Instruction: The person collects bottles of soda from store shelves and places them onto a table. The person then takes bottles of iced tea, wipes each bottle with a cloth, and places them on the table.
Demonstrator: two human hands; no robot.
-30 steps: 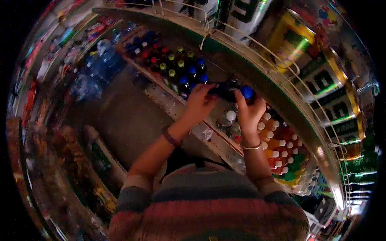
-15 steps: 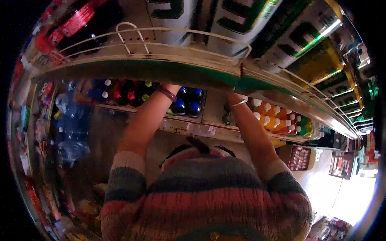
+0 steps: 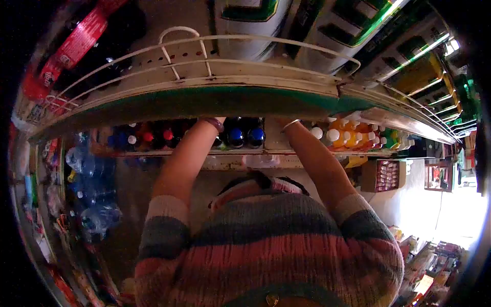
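Both forearms reach under the green-edged upper shelf [image 3: 204, 102], and both hands are hidden behind its edge from the wrists on. The left wrist, with a dark bracelet, is beside dark bottles with blue caps [image 3: 236, 135]. The right wrist, with a light bangle, is between those and the orange bottles with white caps [image 3: 337, 136]. What either hand holds cannot be seen. Red-capped bottles [image 3: 148, 137] stand left of the left forearm on the lower shelf [image 3: 204, 162].
Above, a wire rail [image 3: 271, 62] fronts large white-and-green cans [image 3: 245, 30]. Big clear-blue bottles [image 3: 94, 189] stand at the left. An open carton of small packed items [image 3: 387, 175] is at the right, near bright light.
The view has tilted up and levelled since the first frame. Both hands, first seen at a dark blue-capped bottle, have gone out of sight beneath the upper shelf.
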